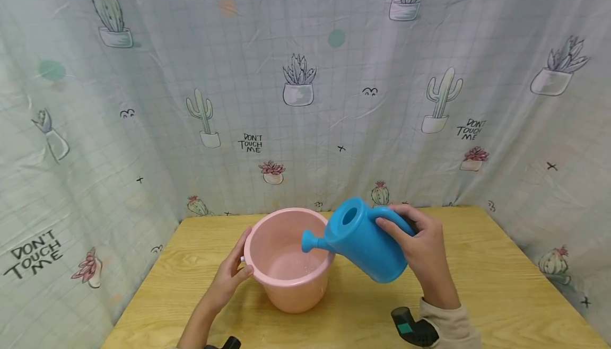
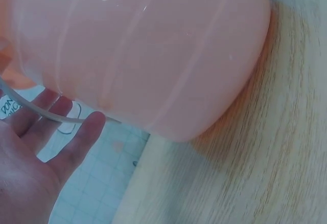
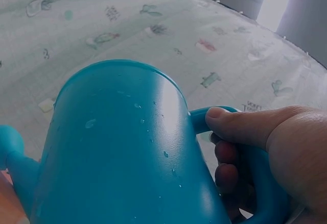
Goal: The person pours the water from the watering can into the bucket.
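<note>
A pink bucket (image 1: 297, 298) stands on the wooden table, its mouth facing up. My left hand (image 1: 228, 280) rests against its left side at the rim, thumb and fingers spread. In the left wrist view, fairly straight fingers (image 2: 76, 150) touch the outer wall near the thin bail handle (image 2: 43, 112). My right hand (image 1: 420, 237) grips the handle of a blue watering can (image 1: 369, 245), fingers curled round it. The can is tilted left, with its spout (image 1: 312, 242) over the bucket's right rim. Water drops dot the can's wall (image 3: 122, 147).
The wooden table (image 1: 482, 275) extends on both sides of the bucket. A cactus-print curtain (image 1: 305, 126) hangs behind the table and along both sides. Dark wrist devices (image 1: 415, 330) sit on both arms. Small glints show inside the bucket.
</note>
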`<state>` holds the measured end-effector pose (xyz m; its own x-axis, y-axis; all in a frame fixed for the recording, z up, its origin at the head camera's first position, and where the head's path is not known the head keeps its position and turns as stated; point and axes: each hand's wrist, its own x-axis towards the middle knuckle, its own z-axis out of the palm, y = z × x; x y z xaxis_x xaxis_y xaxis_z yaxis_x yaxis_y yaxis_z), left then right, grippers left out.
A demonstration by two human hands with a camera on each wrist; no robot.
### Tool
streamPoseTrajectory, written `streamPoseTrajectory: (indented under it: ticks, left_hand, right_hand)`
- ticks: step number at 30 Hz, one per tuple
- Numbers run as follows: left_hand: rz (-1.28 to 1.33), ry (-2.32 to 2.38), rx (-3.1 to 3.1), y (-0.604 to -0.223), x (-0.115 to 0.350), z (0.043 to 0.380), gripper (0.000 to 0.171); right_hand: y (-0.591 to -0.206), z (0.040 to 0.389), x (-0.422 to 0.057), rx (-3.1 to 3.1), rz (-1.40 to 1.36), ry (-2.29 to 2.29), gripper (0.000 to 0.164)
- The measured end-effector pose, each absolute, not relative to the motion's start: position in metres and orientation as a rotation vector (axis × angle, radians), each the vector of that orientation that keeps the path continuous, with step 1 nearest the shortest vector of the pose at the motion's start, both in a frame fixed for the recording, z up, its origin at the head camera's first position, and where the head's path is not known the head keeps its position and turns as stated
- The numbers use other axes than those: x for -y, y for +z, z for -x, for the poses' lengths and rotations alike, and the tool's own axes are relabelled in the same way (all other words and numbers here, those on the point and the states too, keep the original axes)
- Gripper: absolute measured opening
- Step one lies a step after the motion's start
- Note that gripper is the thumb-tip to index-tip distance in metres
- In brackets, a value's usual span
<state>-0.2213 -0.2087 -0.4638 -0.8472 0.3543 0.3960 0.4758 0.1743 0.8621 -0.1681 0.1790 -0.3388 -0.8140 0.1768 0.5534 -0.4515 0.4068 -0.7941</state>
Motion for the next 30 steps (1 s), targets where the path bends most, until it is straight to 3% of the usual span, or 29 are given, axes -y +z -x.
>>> streamPoseTrajectory:
  ticks: [30]
  left_hand:
    - [0.833, -1.779, 2.311, -0.4663, 0.2088, 0.2179, 0.07]
  right_hand:
    - [-0.341, 0.1683, -0.1755, 2.081, -0.236, 1.474, 0.021]
